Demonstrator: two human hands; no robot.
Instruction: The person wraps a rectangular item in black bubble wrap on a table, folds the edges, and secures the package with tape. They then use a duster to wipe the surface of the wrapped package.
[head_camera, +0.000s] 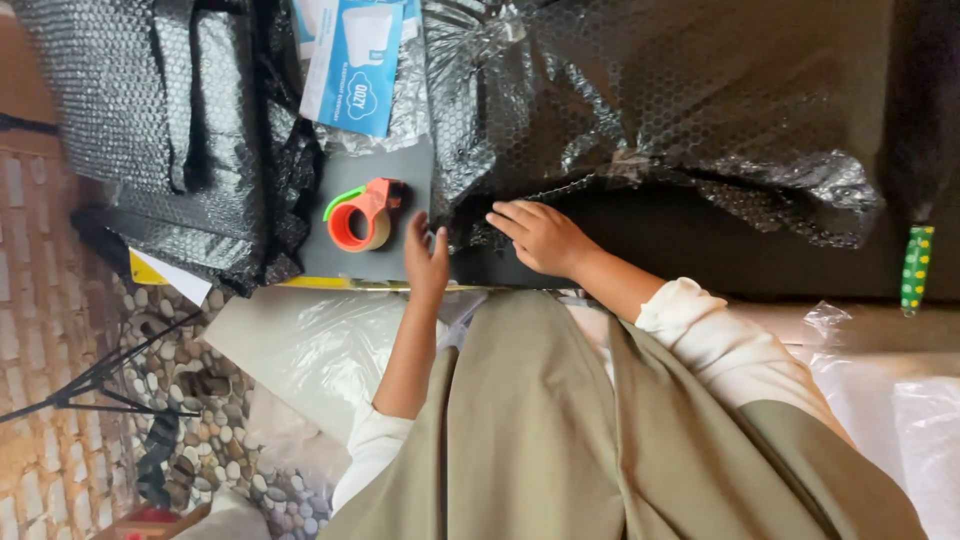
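My left hand lies open on a dark grey board, fingers stretched out, just right of an orange tape dispenser that has a green tab and a roll of brown tape. It does not touch the dispenser. My right hand rests flat with its fingers apart on the edge of a large sheet of black bubble wrap, which covers a bulky shape. Neither hand holds anything. Cream sleeves and an olive garment fill the lower part of the view.
More black bubble wrap is bunched at the left. A blue and white packet lies at the top. A green dotted object sits at the right edge. Clear plastic sheeting, a black tripod and pebble flooring are lower left.
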